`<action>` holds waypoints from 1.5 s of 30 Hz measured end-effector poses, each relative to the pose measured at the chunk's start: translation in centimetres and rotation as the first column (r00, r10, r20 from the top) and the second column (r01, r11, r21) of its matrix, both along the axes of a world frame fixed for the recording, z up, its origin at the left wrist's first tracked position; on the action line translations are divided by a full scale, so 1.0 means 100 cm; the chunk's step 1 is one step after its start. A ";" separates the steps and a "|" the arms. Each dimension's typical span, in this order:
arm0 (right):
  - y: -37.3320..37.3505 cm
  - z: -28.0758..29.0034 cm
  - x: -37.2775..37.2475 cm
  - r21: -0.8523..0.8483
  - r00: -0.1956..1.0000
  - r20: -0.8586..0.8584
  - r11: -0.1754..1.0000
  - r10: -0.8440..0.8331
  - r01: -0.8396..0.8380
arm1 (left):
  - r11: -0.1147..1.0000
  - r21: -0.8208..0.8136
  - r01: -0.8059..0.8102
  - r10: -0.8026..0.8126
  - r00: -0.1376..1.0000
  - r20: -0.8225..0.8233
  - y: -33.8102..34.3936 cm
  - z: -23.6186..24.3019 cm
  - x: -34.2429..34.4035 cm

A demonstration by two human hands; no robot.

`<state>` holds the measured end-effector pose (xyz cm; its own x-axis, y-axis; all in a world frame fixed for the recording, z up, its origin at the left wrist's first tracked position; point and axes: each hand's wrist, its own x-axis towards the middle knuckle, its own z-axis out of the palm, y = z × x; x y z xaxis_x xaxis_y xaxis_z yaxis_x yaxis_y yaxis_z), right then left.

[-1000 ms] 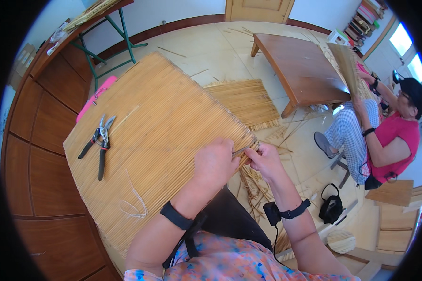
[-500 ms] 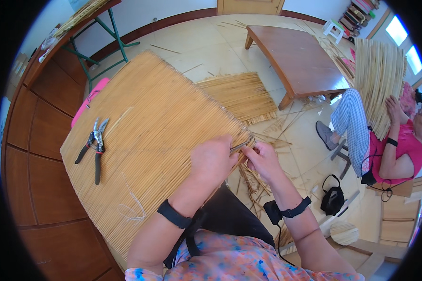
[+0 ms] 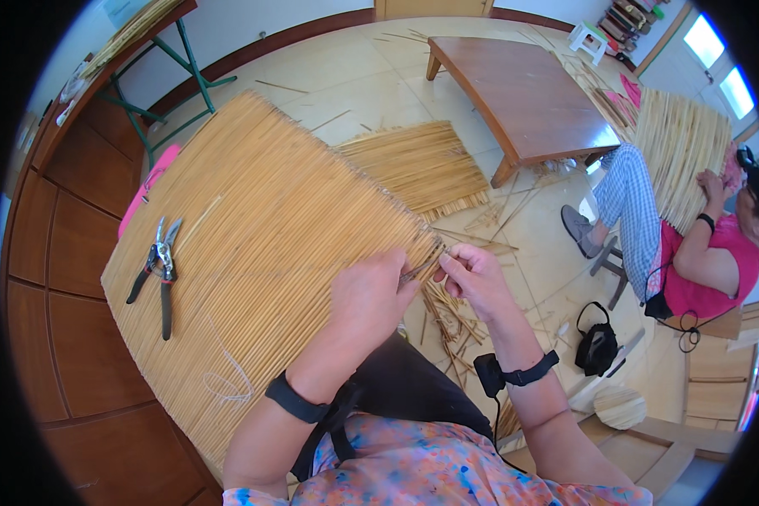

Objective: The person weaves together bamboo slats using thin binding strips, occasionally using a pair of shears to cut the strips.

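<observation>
A large mat of straight tan stalks (image 3: pixel 253 219) lies tilted in front of me, its right corner over my dark-trousered lap. My left hand (image 3: pixel 369 295) is closed at that corner, its palm against the stalks and its fingers curled at the edge beside a thin dark strip. Just right of it, my right hand (image 3: pixel 476 282) pinches at the corner; whatever is between its fingertips is too small to name. Pruning shears (image 3: pixel 162 266) with dark handles rest on the mat's left part, blades apart. A loose white thread (image 3: pixel 232 384) lies looped on the near part.
A smaller stalk mat (image 3: pixel 417 167) and loose stalks lie on the floor, near a low brown table (image 3: pixel 527 93). At right a seated person (image 3: pixel 708 261) holds another stalk mat (image 3: pixel 679 152). A black bag (image 3: pixel 597 346) sits nearby. Brown wooden panels (image 3: pixel 84 337) line the left.
The mat and surroundings have shifted slightly left in view. My left hand has moved slightly left and down the edge; my right hand still pinches at the corner, its fingers a little more visible.
</observation>
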<state>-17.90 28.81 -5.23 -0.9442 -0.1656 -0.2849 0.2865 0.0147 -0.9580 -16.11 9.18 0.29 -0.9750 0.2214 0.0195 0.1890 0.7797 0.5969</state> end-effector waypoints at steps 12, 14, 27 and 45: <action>-0.011 0.004 0.057 -0.099 0.992 0.123 0.995 0.004 0.008 | 1.000 -0.002 0.015 -0.015 0.992 0.127 0.009 0.029 0.050; -0.010 0.004 0.060 -0.113 0.997 0.079 0.994 0.006 0.003 | 0.999 -0.024 0.022 -0.019 0.993 0.112 0.016 0.033 0.054; -0.011 -0.017 0.070 -0.220 0.998 -0.058 0.975 -0.016 0.003 | 0.999 0.017 -0.050 0.048 0.992 0.114 0.034 0.031 0.059; -0.017 -0.018 0.075 -0.196 0.993 -0.113 0.981 -0.033 0.011 | 0.990 0.059 -0.128 0.122 0.988 0.093 0.042 0.013 0.059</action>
<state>-10.37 27.15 -7.05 -0.9728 -0.1860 -0.1383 0.1722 -0.1806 -0.9684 -10.16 13.37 1.57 -0.9934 0.0991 -0.0579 0.0369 0.7533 0.6566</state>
